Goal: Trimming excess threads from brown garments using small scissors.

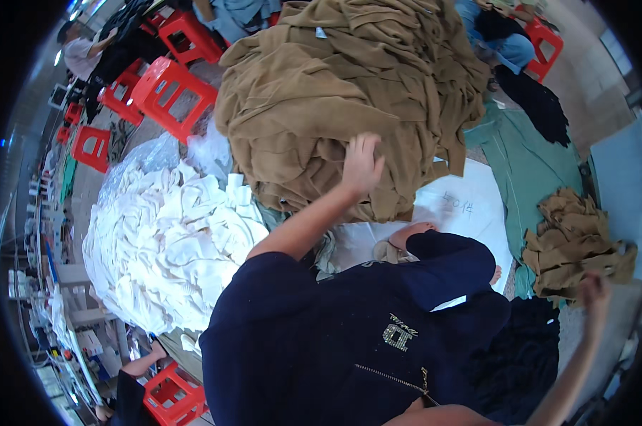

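Lying at the far left, a mound of white fabric pieces (168, 248) is spilling from a clear plastic bag, with red plastic stools (172, 85) standing behind it. The left hand (361, 165) is pressing flat, fingers spread and gripping nothing, on the big heap of tan garments (349, 85) at centre. A white sheet (470, 209) is lying beneath that heap. The right hand (594, 292), blurred, is reaching beside a smaller tan pile (573, 245); whether it is clutching anything cannot be told.
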`<state>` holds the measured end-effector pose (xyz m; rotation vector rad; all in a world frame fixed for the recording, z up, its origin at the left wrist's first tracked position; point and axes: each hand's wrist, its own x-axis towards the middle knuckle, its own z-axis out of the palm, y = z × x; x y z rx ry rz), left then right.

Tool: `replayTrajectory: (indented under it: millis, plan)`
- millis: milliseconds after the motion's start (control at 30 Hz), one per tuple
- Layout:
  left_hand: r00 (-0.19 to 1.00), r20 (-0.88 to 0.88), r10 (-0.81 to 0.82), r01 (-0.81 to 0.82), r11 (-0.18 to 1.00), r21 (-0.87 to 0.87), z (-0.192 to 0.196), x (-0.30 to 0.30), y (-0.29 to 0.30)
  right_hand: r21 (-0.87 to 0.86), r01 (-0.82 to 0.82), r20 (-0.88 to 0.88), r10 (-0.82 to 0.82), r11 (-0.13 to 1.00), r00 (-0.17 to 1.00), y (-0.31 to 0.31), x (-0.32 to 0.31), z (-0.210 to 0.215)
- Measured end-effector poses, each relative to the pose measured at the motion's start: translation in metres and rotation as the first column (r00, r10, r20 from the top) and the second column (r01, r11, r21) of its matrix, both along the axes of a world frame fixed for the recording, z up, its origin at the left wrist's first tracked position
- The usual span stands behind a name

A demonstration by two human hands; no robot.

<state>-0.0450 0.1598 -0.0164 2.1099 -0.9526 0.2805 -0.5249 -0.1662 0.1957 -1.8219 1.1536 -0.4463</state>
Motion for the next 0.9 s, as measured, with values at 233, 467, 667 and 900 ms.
replayTrajectory:
  millis: [233,467,667,900]
  plan:
    - [0.921,0.388,-0.043,0.038,0.999,0.019,0.025,0.104,-0.009,0.248,-0.071,0.047,0.061,0.966,0.997,0.165,0.042,-0.084]
    - [0.85,0.238,-0.47,0.527,0.742,-0.415,0.129,-0.038,-0.015,0.054,-0.306,0.472,0.246,0.95,0.847,0.237,0.206,-0.067]
    - [0.835,0.239,-0.496,0.526,0.592,-0.611,0.137,-0.082,-0.01,0.186,-0.256,0.737,0.038,0.949,0.675,0.23,0.297,-0.091]
    - [0.806,-0.227,0.547,-0.576,0.813,-0.084,-0.021,-0.002,0.053,-0.011,-0.16,0.896,0.081,0.987,0.437,0.196,0.266,-0.024]
